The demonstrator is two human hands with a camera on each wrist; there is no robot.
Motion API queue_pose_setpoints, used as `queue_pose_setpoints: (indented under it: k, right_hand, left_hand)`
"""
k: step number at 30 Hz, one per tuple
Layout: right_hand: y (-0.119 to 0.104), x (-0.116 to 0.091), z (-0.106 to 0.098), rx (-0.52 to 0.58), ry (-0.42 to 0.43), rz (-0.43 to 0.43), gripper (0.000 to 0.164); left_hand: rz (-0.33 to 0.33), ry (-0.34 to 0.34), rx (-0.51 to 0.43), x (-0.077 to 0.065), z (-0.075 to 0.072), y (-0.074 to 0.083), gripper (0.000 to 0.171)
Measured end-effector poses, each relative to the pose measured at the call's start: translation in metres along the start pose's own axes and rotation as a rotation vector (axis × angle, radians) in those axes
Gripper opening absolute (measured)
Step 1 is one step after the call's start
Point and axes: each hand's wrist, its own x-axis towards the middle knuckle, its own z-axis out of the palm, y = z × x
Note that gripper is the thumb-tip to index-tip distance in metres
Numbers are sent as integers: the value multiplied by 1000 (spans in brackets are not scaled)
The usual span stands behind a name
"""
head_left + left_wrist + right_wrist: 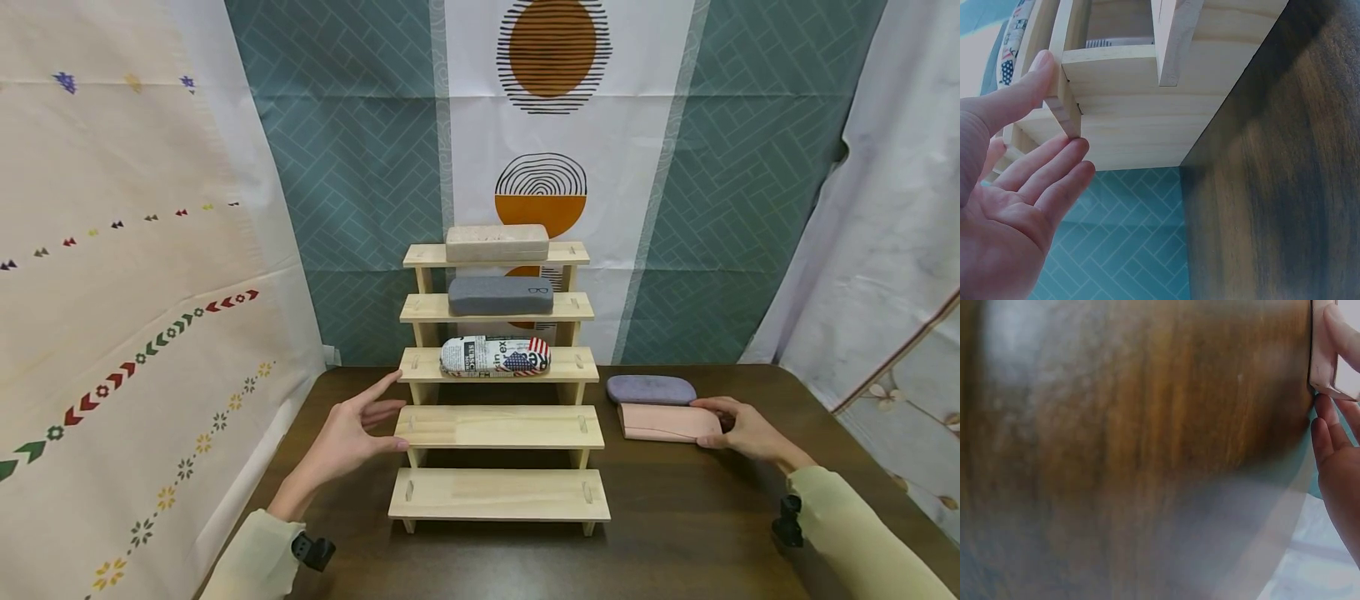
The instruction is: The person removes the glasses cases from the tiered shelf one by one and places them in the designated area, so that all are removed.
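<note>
A tiered wooden display stand (498,496) with several steps stands on the table. My left hand (348,433) holds the left end of its second step from the bottom; in the left wrist view the thumb and fingertips lie on either side of the board's end. At the right, my right hand (746,429) pinches the right end of a pink glasses case (660,423), thumb at the near edge and fingers at the far edge. Directly behind lies a purple glasses case (651,389). Most of the pink case is out of frame in the right wrist view.
On the stand's upper three steps lie a beige case (497,243), a grey glasses case (500,297) and a newspaper-print case (495,357). The dark wood table (675,517) extends to both sides. Patterned cloths hang behind and beside it.
</note>
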Motion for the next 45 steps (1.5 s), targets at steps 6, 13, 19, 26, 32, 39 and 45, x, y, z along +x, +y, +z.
queue_pose_setpoints:
  k: [6,13,19,26,32,39,45]
  right_hand:
    - [0,2,0,17,-3,48,65]
    - [-1,2,-1,31,8,79,65]
    - [-1,1,-1,21,13,74,65]
    - [-3,3,-1,24,2,93,66]
    - [-3,4,-1,28,-9,99,65]
    - [-3,4,-1,18,-12,110,67]
    - [-2,4,0,24,-11,113,68]
  left_hand:
    - [0,-1,7,0,0,0,104]
    - [5,-2,-2,0,0,0,104]
    - [7,-2,-3,0,0,-1,104]
    - [-8,-4,-10,-1,0,-1,104]
    - [-5,-1,-20,-1,0,-2,104]
    - [-2,0,-8,0,0,-1,104]
    - [-6,-1,-2,0,0,-2,104]
